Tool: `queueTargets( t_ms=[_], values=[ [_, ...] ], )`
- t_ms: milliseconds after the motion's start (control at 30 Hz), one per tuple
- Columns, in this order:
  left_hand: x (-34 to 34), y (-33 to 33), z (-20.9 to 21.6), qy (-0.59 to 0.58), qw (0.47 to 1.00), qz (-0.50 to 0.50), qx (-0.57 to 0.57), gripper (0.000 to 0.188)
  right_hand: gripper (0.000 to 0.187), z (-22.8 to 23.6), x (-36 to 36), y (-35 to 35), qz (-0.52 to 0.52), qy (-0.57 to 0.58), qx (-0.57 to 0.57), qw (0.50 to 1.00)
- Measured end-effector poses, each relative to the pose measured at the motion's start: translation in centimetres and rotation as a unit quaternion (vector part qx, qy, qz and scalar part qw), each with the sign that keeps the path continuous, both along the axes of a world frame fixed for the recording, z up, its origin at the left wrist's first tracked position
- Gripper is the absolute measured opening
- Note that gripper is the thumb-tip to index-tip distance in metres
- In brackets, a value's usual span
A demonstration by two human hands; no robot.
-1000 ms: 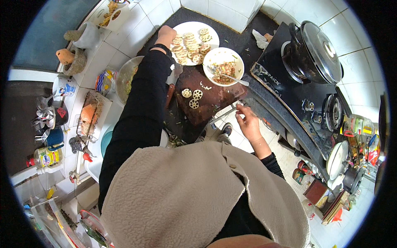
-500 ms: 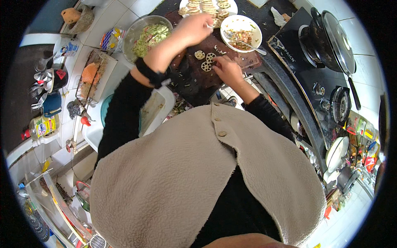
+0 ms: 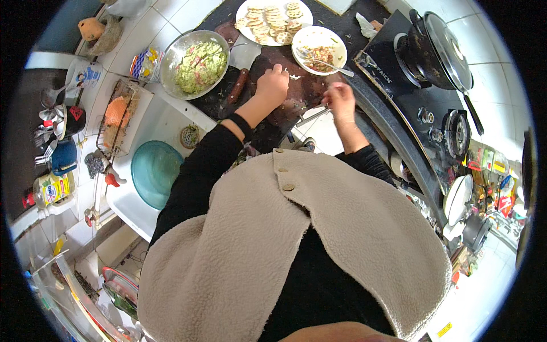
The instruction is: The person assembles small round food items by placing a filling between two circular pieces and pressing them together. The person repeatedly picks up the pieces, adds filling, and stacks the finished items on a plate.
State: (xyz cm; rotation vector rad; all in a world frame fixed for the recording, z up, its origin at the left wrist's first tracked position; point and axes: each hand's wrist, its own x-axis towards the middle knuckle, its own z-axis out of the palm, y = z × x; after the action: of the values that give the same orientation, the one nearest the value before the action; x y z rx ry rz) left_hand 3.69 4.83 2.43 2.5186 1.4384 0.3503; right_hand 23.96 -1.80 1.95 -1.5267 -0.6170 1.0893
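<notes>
My left hand (image 3: 272, 88) is over the dark cutting board (image 3: 293, 108), its fingers drawn together; whatever they hold is hidden. My right hand (image 3: 340, 100) hovers by the board's right edge, slightly blurred, its fingers curled inward around something I cannot make out. Beyond them, a white plate (image 3: 245, 10) carries rows of lotus root slices (image 3: 276, 21). Next to it stands a white bowl (image 3: 317, 34) of chopped, reddish-brown mixture with a spoon (image 3: 336, 67) resting in it. A cleaver (image 3: 238, 85) with a wooden handle lies left of my left hand.
On the left, a steel bowl (image 3: 171, 57) contains pale green shredded vegetable (image 3: 199, 67). The sink (image 3: 128, 194) holds a teal basin (image 3: 156, 174). To the right, a lidded black pan (image 3: 436, 51) stands on the gas stove (image 3: 387, 62), its handle projecting toward me.
My left hand has come back from the plate's edge to the board. My right hand has lifted away from the lotus root slices on the board, which no longer show. The view has shifted.
</notes>
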Motion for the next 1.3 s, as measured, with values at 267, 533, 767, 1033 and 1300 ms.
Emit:
queueTargets(
  t_ms=[267,533,767,1033,1300],
  values=[
    [2.8,2.0,1.0,0.136,0.986,-0.031,-0.093,0.025,0.033,4.0,3.3,4.2,-0.001,0.053,0.081,0.995],
    [2.6,3.1,0.9,0.119,0.984,-0.071,-0.109,0.022,0.025,4.0,1.3,7.5,0.109,-0.287,0.030,0.951],
    [1.1,3.6,0.6,-0.201,0.932,0.076,-0.292,0.009,0.017,5.7,4.2,2.3,0.188,-0.451,0.204,0.849],
    [3.2,3.0,1.3,-0.438,0.721,0.204,-0.498,0.022,0.013,6.5,3.1,1.0,0.226,-0.535,0.153,0.799],
    [4.2,3.1,0.7,-0.522,0.644,0.227,-0.511,0.028,0.013,6.3,2.7,1.1,0.231,-0.486,0.193,0.821]
  ],
)
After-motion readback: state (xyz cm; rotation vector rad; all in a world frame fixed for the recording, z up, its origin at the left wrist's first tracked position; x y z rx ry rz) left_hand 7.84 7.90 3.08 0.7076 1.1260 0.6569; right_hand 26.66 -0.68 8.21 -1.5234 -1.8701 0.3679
